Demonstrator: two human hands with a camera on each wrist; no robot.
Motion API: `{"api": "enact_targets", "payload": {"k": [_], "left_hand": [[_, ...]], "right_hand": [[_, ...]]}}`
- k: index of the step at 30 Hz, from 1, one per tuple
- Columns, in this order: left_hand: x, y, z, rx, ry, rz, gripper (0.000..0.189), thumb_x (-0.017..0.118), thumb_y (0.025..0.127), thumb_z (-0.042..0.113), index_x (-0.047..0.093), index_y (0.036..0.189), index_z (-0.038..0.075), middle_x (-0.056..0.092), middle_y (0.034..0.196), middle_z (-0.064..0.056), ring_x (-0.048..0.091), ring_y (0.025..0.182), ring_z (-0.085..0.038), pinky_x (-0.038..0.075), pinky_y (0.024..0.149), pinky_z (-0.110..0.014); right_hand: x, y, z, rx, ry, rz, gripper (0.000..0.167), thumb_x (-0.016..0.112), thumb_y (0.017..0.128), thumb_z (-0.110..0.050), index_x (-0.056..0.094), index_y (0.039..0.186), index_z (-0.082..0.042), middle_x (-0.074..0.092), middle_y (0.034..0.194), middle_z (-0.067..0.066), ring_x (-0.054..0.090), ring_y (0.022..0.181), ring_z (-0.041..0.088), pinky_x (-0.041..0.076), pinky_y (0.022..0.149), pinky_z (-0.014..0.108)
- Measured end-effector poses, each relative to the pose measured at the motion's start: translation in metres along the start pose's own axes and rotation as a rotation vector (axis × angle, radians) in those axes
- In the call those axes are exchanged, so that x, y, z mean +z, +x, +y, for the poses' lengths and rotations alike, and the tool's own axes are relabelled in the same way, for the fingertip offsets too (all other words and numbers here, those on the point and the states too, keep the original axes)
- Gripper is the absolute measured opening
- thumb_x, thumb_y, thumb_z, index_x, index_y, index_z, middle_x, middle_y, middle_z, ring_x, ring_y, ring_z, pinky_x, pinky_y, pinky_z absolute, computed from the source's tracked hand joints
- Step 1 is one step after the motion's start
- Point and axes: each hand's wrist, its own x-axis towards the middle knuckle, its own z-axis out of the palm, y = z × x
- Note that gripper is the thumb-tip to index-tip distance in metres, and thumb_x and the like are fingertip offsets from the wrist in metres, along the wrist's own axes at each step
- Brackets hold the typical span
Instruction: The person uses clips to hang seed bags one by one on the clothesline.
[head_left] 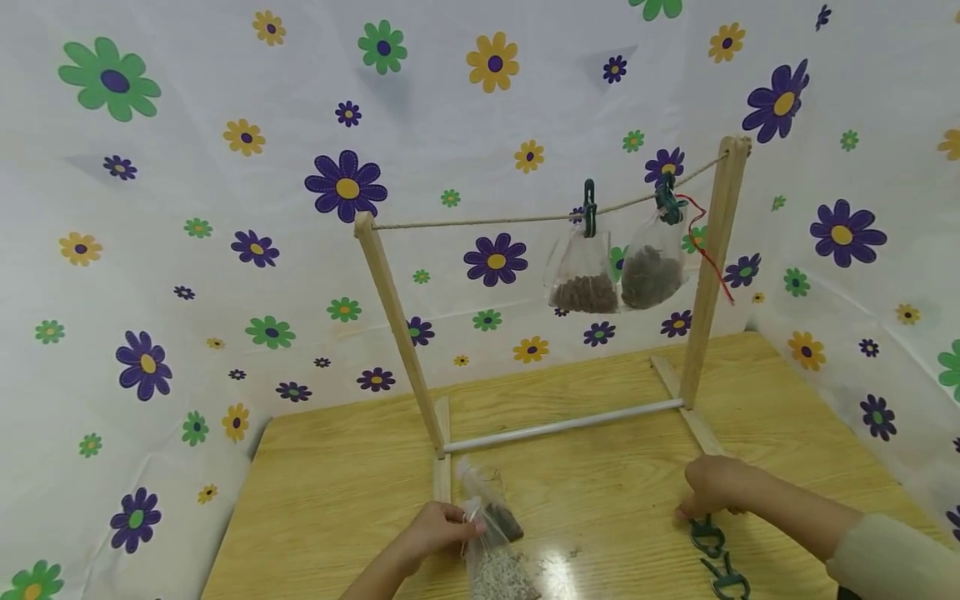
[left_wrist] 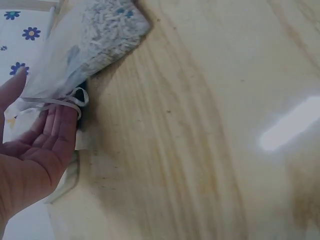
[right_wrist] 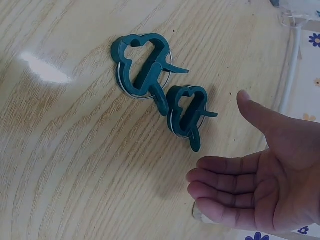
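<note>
My left hand (head_left: 438, 533) holds the neck of a sheer drawstring pouch (left_wrist: 112, 37) of whitish pellets; its ribbon lies across the fingers in the left wrist view. Partly under it on the table is a second sheer pouch (head_left: 504, 521) with dark contents. Beside two green spring clips, a nearer one (right_wrist: 142, 67) and a farther one (right_wrist: 187, 112), my right hand (right_wrist: 250, 180) has its thumb spread away from its fingers, with nothing between them. The clips lie on the wooden table, just short of the fingertips.
Behind the hands stands a wooden frame (head_left: 401, 333) with a rope (head_left: 472, 222) strung across and a white bar (head_left: 562, 426) low down. Two sheer pouches, one brown-filled (head_left: 585, 292) and one dark-filled (head_left: 651, 275), hang clipped there. A red string (head_left: 701, 242) dangles near the right post.
</note>
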Motion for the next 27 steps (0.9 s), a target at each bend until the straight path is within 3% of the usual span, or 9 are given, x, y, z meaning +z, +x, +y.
{"api": "enact_targets", "payload": {"k": [2, 6, 10, 14, 17, 22, 25, 27], "left_hand": [[0.001, 0.0, -0.005, -0.009, -0.036, -0.041, 0.028, 0.073, 0.083, 0.025, 0.069, 0.089, -0.002, 0.065, 0.074, 0.005, 0.059, 0.066, -0.006, 0.052, 0.063, -0.025], [0.001, -0.001, -0.01, -0.019, -0.091, -0.108, 0.022, 0.073, 0.083, 0.022, 0.07, 0.088, 0.001, 0.067, 0.073, 0.006, 0.063, 0.067, -0.006, 0.055, 0.066, -0.027], [0.003, -0.003, -0.01, -0.007, -0.079, -0.097, 0.021, 0.073, 0.083, 0.02, 0.071, 0.085, 0.0, 0.068, 0.069, 0.005, 0.063, 0.062, -0.006, 0.056, 0.062, -0.028], [0.005, -0.004, -0.006, 0.067, -0.015, -0.065, 0.023, 0.073, 0.083, 0.018, 0.07, 0.082, -0.004, 0.066, 0.063, 0.004, 0.058, 0.055, -0.004, 0.051, 0.053, -0.022], [0.008, -0.006, -0.001, 0.146, 0.033, -0.08, 0.024, 0.071, 0.084, 0.017, 0.069, 0.081, -0.007, 0.065, 0.062, 0.001, 0.052, 0.052, -0.003, 0.045, 0.05, -0.019], [0.013, -0.01, 0.001, 0.262, 0.118, -0.104, 0.02, 0.07, 0.085, 0.015, 0.07, 0.081, -0.004, 0.059, 0.061, 0.003, 0.041, 0.051, 0.0, 0.034, 0.047, -0.015], [0.015, -0.013, 0.002, 0.288, 0.151, -0.096, 0.022, 0.07, 0.085, 0.016, 0.068, 0.077, -0.004, 0.05, 0.056, 0.006, 0.034, 0.049, 0.0, 0.028, 0.046, -0.015], [0.016, -0.014, 0.002, 0.289, 0.146, -0.09, 0.024, 0.07, 0.085, 0.016, 0.065, 0.074, -0.005, 0.047, 0.055, 0.005, 0.034, 0.049, 0.0, 0.029, 0.046, -0.015]], "right_hand": [[0.0, 0.001, 0.0, 0.035, 0.022, -0.044, 0.043, 0.073, 0.081, -0.04, 0.054, 0.066, -0.005, 0.054, 0.058, 0.009, 0.054, 0.044, 0.019, 0.047, 0.043, 0.031], [0.003, 0.007, 0.0, 0.109, 0.028, -0.105, 0.05, 0.071, 0.08, -0.047, 0.056, 0.067, -0.001, 0.057, 0.06, 0.013, 0.061, 0.049, 0.026, 0.053, 0.049, 0.039], [0.007, 0.012, 0.002, 0.153, 0.021, -0.13, 0.055, 0.073, 0.077, -0.051, 0.056, 0.069, 0.001, 0.059, 0.062, 0.015, 0.063, 0.052, 0.029, 0.055, 0.053, 0.042], [0.011, 0.015, 0.004, 0.164, 0.016, -0.125, 0.053, 0.073, 0.077, -0.049, 0.056, 0.067, 0.0, 0.059, 0.06, 0.013, 0.061, 0.05, 0.026, 0.053, 0.05, 0.038], [0.013, 0.017, 0.005, 0.181, 0.032, -0.119, 0.047, 0.073, 0.079, -0.043, 0.057, 0.066, -0.001, 0.059, 0.058, 0.011, 0.06, 0.049, 0.022, 0.05, 0.047, 0.032], [0.015, 0.018, 0.006, 0.126, 0.06, -0.054, 0.038, 0.076, 0.077, -0.032, 0.054, 0.068, -0.002, 0.057, 0.053, 0.012, 0.057, 0.045, 0.021, 0.046, 0.043, 0.03], [0.017, 0.019, 0.006, 0.06, 0.05, -0.002, 0.038, 0.079, 0.071, -0.029, 0.05, 0.069, -0.004, 0.055, 0.051, 0.01, 0.054, 0.041, 0.019, 0.044, 0.04, 0.029], [0.018, 0.02, 0.004, 0.015, 0.05, 0.028, 0.037, 0.079, 0.067, -0.027, 0.049, 0.063, -0.006, 0.05, 0.047, 0.004, 0.048, 0.038, 0.014, 0.039, 0.038, 0.025]]}}
